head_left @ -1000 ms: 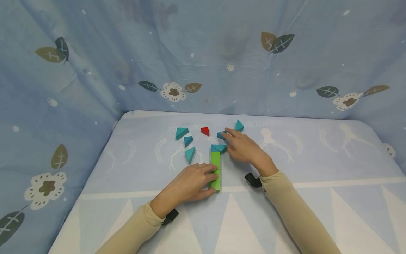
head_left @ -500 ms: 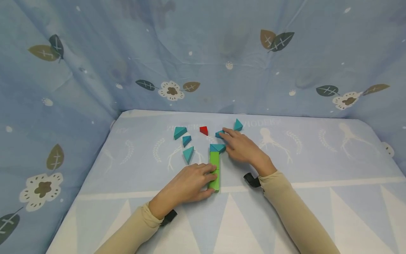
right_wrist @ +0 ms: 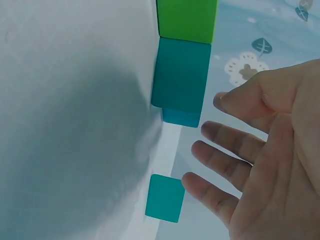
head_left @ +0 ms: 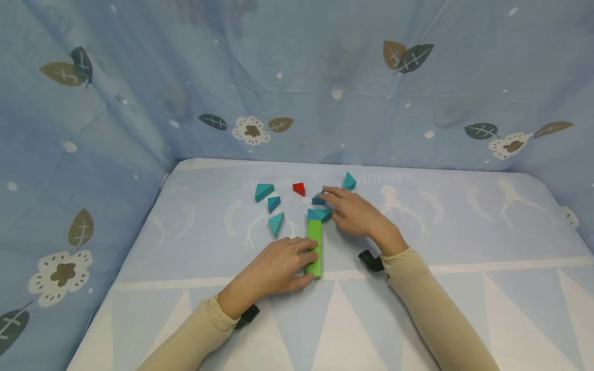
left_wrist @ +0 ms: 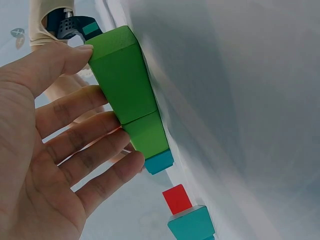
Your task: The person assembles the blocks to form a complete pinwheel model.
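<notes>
The two green blocks (head_left: 315, 233) lie end to end on the pale tablecloth (head_left: 343, 252), a teal-and-blue pair of triangles (head_left: 323, 213) at their far end, and the person's left hand (head_left: 280, 265) touches their left side, fingers loosely spread. To their right, the right hand (head_left: 355, 214) reaches relaxed and empty-handed toward a small blue block (head_left: 317, 200) past their far end (whether it touches, I can't tell), with a red piece (head_left: 299, 189) farther beyond.
</notes>
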{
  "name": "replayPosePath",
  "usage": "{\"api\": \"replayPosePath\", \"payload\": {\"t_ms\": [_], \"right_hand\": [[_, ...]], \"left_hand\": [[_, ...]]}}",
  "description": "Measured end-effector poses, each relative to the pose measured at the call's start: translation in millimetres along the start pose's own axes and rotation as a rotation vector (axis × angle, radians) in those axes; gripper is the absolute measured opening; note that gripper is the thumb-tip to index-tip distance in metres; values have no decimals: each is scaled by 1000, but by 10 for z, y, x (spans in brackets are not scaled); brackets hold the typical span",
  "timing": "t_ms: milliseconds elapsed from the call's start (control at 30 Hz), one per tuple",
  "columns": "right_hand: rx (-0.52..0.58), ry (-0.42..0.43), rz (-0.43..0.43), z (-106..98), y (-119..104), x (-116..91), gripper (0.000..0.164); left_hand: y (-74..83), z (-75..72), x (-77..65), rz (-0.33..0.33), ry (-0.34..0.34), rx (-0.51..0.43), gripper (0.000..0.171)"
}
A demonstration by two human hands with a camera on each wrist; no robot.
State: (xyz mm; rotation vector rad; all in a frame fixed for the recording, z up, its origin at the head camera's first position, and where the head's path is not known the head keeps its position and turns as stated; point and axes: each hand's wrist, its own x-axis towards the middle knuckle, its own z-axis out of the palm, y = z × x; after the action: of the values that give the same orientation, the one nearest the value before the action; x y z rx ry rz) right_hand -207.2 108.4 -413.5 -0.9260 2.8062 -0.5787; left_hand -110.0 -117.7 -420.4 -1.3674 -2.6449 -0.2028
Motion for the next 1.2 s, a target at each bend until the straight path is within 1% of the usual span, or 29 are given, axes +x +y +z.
{"api": "replayPosePath", "payload": {"t_ms": [333,567,733,900,1000,1200], "right_hand": [[-3,-12,0,27,-9,2,50],[19,-25,2,41,-37,6,49],[16,-7,-16,69,-45,15,51],[-18,2,-35,94,-43,16,54],[-32,0,-39,99,-43,17,52],[-20,6,-44,97,-58,22,50]], "left_hand": [[6,-18,7,6,2,2,34],[1,-5,11,1,-5,4,35],[3,-6,6,-3,-9,-4,35],[4,-2,4,-6,-14,-12,35],[3,-3,6,-7,-15,-12,35],[2,-6,4,-9,-16,-8,35]]}}
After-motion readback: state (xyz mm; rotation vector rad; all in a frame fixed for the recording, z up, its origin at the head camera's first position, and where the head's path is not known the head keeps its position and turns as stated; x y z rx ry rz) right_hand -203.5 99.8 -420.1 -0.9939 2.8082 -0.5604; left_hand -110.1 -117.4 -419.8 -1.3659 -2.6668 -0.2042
